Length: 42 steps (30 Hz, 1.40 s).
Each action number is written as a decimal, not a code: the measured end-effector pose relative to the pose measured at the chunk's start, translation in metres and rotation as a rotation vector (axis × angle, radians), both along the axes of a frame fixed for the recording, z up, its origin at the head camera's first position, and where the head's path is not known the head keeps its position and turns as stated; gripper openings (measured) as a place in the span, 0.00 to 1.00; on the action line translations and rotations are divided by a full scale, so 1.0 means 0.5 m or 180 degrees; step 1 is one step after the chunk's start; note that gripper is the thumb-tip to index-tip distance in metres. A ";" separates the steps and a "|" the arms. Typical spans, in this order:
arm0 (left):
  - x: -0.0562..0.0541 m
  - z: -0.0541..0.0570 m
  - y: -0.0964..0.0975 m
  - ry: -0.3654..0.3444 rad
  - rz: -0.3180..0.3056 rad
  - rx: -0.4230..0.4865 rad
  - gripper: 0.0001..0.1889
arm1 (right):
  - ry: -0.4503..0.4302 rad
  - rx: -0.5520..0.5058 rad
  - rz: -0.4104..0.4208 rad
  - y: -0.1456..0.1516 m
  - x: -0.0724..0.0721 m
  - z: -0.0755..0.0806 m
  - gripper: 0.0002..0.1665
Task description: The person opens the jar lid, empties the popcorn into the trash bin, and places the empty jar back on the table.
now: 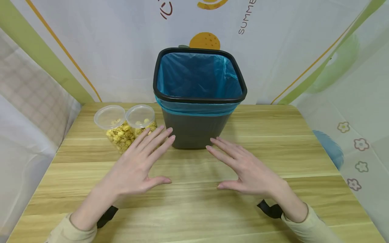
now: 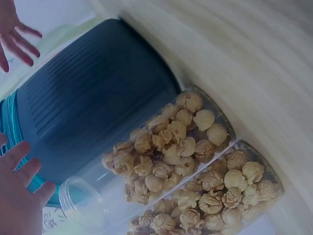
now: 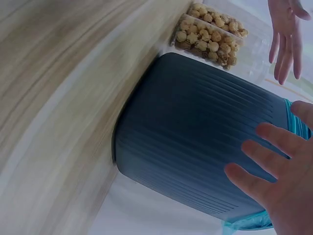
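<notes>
A dark trash can (image 1: 194,130) stands at the back middle of the table, its black rim holding down a blue plastic liner (image 1: 197,74). To its left stand two clear lidded jars of popcorn, the left jar (image 1: 121,135) and the right jar (image 1: 141,116), side by side. My left hand (image 1: 136,165) hovers in front of the jars with fingers spread, holding nothing. Opposite it, my right hand (image 1: 247,168) is held in the air before the can, fingers extended and nothing in them. Both jars look partly filled in the left wrist view.
The wooden table (image 1: 188,209) reaches to a white printed curtain (image 1: 121,50) behind the can. More printed cloth hangs along the left and right sides. A black strap (image 1: 270,209) circles the right wrist, and another band (image 1: 107,216) is on the left.
</notes>
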State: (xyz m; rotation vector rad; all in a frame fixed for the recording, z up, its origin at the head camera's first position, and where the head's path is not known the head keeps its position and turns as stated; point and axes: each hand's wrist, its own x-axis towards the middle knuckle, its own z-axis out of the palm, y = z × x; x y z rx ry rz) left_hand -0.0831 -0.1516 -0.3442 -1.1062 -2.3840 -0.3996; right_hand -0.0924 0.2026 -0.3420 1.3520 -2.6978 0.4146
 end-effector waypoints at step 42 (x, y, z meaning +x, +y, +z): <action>-0.081 0.042 -0.044 0.0044 0.1394 0.1092 0.55 | 0.0033 -0.0722 0.0352 -0.025 -0.020 0.044 0.49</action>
